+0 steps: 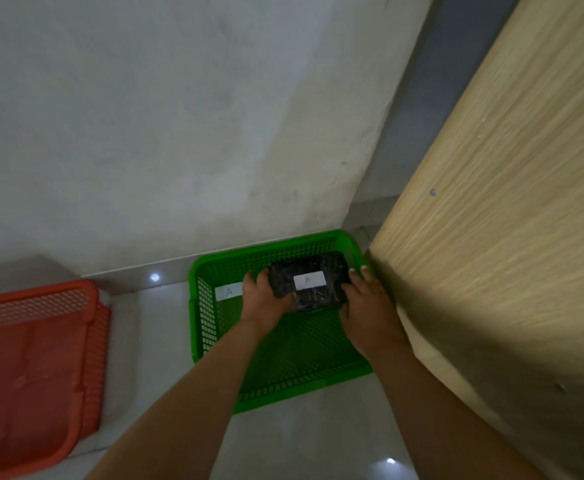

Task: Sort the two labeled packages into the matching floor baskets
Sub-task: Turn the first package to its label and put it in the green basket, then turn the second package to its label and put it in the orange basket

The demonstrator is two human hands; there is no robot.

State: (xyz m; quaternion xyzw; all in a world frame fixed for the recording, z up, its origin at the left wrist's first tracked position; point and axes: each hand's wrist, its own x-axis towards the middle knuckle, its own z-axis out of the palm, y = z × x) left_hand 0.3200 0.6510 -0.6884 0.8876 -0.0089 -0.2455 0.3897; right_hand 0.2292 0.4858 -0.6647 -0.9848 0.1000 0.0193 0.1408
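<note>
A dark wrapped package [309, 270] with a white label marked A [309, 282] is inside the green basket [207, 323], toward its far end. My left hand [264, 299] grips the package's left side and my right hand [366, 303] grips its right side. A white tag marked A [229, 292] lies in the green basket to the left of the package. An orange basket [34, 368] stands on the floor at the left, with a scrap of white label at its left edge. Whether the package rests on the basket floor I cannot tell.
A wooden cabinet side [498, 237] rises close along the right, touching my right wrist. A pale wall [162, 133] stands behind both baskets. Shiny light floor tile [152, 341] separates the two baskets and extends toward me.
</note>
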